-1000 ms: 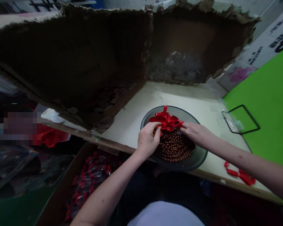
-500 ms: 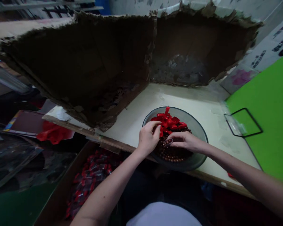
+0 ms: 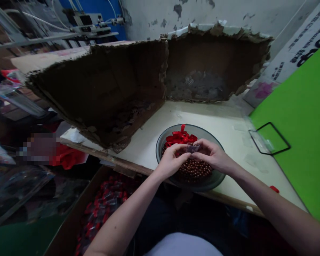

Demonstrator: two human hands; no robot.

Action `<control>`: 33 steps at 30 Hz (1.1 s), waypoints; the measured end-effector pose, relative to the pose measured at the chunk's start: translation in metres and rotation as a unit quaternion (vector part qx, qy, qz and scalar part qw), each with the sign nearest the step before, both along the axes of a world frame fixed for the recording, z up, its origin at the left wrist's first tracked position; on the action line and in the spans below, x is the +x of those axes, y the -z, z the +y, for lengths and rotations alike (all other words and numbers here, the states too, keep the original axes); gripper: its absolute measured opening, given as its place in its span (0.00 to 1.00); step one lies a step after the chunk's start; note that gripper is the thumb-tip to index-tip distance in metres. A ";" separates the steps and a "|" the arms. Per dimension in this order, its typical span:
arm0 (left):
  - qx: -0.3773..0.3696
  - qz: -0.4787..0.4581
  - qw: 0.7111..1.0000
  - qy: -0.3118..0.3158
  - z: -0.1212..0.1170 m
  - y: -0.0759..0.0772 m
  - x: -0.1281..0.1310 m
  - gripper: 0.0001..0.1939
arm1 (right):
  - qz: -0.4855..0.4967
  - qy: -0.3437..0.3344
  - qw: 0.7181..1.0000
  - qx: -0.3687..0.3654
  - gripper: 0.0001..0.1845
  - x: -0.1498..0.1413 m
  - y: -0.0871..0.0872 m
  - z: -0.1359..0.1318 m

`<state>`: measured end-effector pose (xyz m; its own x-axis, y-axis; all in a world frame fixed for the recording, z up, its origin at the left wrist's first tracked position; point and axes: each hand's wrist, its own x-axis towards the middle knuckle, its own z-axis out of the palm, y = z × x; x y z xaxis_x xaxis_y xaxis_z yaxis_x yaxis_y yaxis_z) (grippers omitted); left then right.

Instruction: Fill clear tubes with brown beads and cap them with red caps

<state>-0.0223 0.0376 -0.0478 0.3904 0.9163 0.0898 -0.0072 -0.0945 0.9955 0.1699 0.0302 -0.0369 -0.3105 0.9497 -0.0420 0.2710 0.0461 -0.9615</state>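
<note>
My left hand and my right hand meet over a grey bowl. Between their fingertips is a small clear plastic piece, pinched from both sides, with a brown bead or two showing at its upper edge. Whether the beads are inside it or behind it I cannot tell. Below the hands lie many shiny brown beads, apparently in strands. Red plastic pieces are heaped on the beads at the far side of the bowl, partly behind my left fingers.
Two torn-open cardboard boxes stand behind the bowl; the right one holds clear plastic pieces. A green panel with a black wire handle borders the right. Below the table, a carton contains red-and-clear pieces. One red piece lies right.
My right hand has risen from the beads and come against my left. A clear plastic piece now shows between both hands' fingertips. The camera view has tilted up somewhat.
</note>
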 end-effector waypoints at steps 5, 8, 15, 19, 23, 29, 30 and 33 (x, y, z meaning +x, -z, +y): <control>-0.129 -0.085 0.988 0.010 0.002 0.001 0.005 0.14 | -0.028 -0.030 0.999 0.036 0.22 0.009 -0.013 -0.002; -0.171 -0.108 0.979 0.029 0.002 -0.002 0.004 0.15 | -0.066 -0.042 0.993 0.084 0.21 0.016 -0.028 0.000; -0.224 -0.112 0.965 0.078 -0.002 -0.009 0.006 0.18 | -0.212 -0.163 0.959 0.099 0.16 0.021 -0.064 0.013; -0.223 -0.104 0.964 0.096 0.000 -0.010 0.004 0.18 | -0.284 -0.203 0.933 0.090 0.13 0.020 -0.073 0.019; -0.216 -0.108 0.966 0.097 0.002 -0.008 -0.002 0.18 | -0.287 -0.193 0.936 0.065 0.11 0.022 -0.073 0.025; -0.230 -0.159 0.959 0.056 0.005 -0.004 -0.009 0.20 | -0.277 -0.164 0.947 0.005 0.12 0.033 -0.049 0.026; -0.228 -0.170 0.957 0.050 0.005 -0.004 -0.010 0.20 | -0.299 -0.189 0.935 0.003 0.11 0.034 -0.044 0.025; -0.218 -0.204 0.954 0.036 0.007 -0.007 -0.011 0.21 | -0.356 -0.232 0.905 0.016 0.09 0.034 -0.033 0.021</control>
<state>-0.0333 0.0447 -0.0407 0.4674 0.8736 -0.1356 -0.3928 0.3427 0.8534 0.2042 0.0512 -0.0040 -0.5812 0.7278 -0.3640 0.7659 0.3381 -0.5469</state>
